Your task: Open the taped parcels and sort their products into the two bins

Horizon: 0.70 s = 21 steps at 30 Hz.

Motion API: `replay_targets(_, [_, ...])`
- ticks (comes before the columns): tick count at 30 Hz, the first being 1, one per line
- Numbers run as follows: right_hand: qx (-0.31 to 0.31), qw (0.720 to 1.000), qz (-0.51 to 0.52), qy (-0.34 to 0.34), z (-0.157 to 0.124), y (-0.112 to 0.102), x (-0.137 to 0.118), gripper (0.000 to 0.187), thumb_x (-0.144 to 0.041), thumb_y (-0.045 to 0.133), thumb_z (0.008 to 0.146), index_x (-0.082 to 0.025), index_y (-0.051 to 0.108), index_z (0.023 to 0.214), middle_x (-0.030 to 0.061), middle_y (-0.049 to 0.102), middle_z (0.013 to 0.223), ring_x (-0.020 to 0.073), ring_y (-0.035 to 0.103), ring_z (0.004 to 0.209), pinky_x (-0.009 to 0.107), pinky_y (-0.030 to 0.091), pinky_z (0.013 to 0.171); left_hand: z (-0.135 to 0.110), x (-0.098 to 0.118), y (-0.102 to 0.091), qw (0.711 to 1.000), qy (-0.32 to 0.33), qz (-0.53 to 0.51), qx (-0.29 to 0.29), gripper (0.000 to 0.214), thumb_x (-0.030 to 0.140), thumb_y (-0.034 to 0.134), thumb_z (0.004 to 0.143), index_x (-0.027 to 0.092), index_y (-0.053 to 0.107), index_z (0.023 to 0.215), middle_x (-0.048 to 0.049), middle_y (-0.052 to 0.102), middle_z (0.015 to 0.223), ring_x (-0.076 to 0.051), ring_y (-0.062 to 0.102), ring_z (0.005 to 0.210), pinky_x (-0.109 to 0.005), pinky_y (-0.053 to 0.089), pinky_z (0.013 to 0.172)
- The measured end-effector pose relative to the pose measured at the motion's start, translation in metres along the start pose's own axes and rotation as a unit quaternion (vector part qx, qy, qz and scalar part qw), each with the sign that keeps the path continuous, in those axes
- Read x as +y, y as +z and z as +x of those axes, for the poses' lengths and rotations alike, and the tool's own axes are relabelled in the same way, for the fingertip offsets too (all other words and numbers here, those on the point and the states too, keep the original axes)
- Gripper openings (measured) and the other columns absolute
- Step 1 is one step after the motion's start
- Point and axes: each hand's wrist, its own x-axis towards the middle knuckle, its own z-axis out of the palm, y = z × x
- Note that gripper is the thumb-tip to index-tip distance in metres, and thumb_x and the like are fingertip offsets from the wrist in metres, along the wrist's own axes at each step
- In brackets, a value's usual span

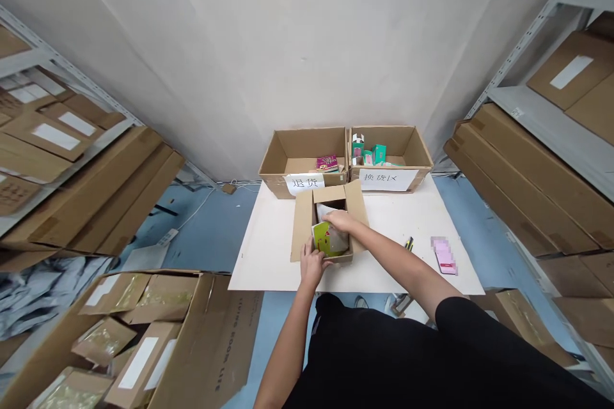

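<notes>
Black shirt (pixel 384 358) nearest; right hand (pixel 339 220) clamps packet (pixel 326 240) in carton (pixel 302 223), left hand (pixel 311 265) touches its near-left corner (grip unclear), bins (pixel 307 141) just beyond, phone (pixel 446 257) right.

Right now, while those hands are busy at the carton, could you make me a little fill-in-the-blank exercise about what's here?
1. The hand reaching into the small open carton is the person's ____ one.
2. Of the two labelled cardboard bins, the magenta pack lies in the ____ one.
3. The smartphone on the white table has a ____ screen.

Missing words: right; left; pink.
</notes>
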Motion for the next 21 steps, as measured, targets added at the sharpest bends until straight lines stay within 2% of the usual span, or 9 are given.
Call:
replay_targets(3, [0.04,0.999,-0.019,-0.029,-0.002,-0.033,-0.018,0.035,-0.011,0.057,0.089,-0.025,0.075,0.116,0.0043,0.077,0.116,0.0257,0.067,0.107,0.028,0.043,0.085,-0.002,-0.013,-0.011,1.0,-0.012,0.004,-0.005,0.026,0.047,0.086,0.082,0.024,0.076,0.077,-0.0148,0.08,0.097,-0.039,0.039,0.155,-0.061,0.028,0.127])
replay_targets(6, [0.084,0.994,-0.012,-0.067,-0.006,-0.073,-0.023,0.033,-0.01,0.057,0.087,-0.024,0.076,0.111,0.0046,0.077,0.109,0.0248,0.067,0.102,0.027,0.042,0.082,-0.01,-0.031,-0.02,0.999,-0.032,0.021,-0.02,0.023,0.046,0.086,0.082,0.026,0.077,0.077,-0.0141,0.08,0.096,-0.038,0.04,0.155,-0.058,0.027,0.128])
replay_targets(9, [0.13,0.984,0.048,-0.112,-0.011,-0.108,-0.009,0.023,-0.016,0.064,0.088,-0.023,0.076,0.107,0.0034,0.076,0.11,0.0247,0.066,0.104,0.027,0.041,0.084,-0.019,-0.057,-0.031,0.996,-0.061,0.048,-0.043,0.017,0.041,0.084,0.082,0.026,0.078,0.079,-0.0144,0.081,0.1,-0.037,0.038,0.157,-0.055,0.029,0.127])
replay_targets(12, [0.144,0.972,0.136,-0.13,-0.015,-0.126,0.02,0.02,-0.024,0.067,0.091,-0.02,0.076,0.108,0.0015,0.076,0.106,0.0228,0.067,0.102,0.026,0.043,0.086,-0.03,-0.09,-0.049,0.991,-0.085,0.08,-0.067,0.013,0.037,0.084,0.08,0.026,0.078,0.081,-0.0138,0.081,0.106,-0.037,0.034,0.159,-0.054,0.03,0.127])
replay_targets(14, [0.117,0.965,0.196,-0.129,-0.016,-0.124,0.043,0.022,-0.027,0.067,0.091,-0.019,0.076,0.109,0.0008,0.076,0.102,0.022,0.068,0.099,0.026,0.045,0.085,-0.036,-0.114,-0.064,0.987,-0.101,0.1,-0.076,0.014,0.039,0.083,0.08,0.027,0.078,0.079,-0.0124,0.081,0.103,-0.036,0.033,0.159,-0.051,0.034,0.125])
replay_targets(16, [0.076,0.96,0.243,-0.114,-0.014,-0.109,0.065,0.024,-0.027,0.068,0.089,-0.018,0.077,0.109,0.0006,0.077,0.099,0.0227,0.07,0.097,0.027,0.048,0.083,-0.042,-0.139,-0.08,0.983,-0.11,0.118,-0.082,0.015,0.041,0.08,0.082,0.028,0.077,0.077,-0.0109,0.081,0.098,-0.035,0.033,0.159,-0.049,0.036,0.124])
replay_targets(19, [0.024,0.962,0.267,-0.047,-0.011,-0.067,0.091,0.028,-0.025,0.068,0.087,-0.017,0.078,0.112,0.002,0.079,0.103,0.0259,0.071,0.1,0.031,0.052,0.087,-0.044,-0.172,-0.101,0.977,-0.122,0.15,-0.091,0.013,0.04,0.08,0.08,0.027,0.077,0.078,-0.0109,0.079,0.101,-0.036,0.035,0.157,-0.049,0.036,0.124])
replay_targets(21, [0.008,0.969,0.247,0.03,-0.013,-0.033,0.105,0.039,-0.023,0.071,0.084,-0.018,0.077,0.123,0.0053,0.079,0.115,0.0296,0.07,0.109,0.036,0.052,0.096,-0.044,-0.189,-0.112,0.974,-0.123,0.16,-0.102,0.012,0.037,0.081,0.077,0.026,0.077,0.081,-0.0116,0.078,0.112,-0.037,0.037,0.156,-0.048,0.036,0.125])
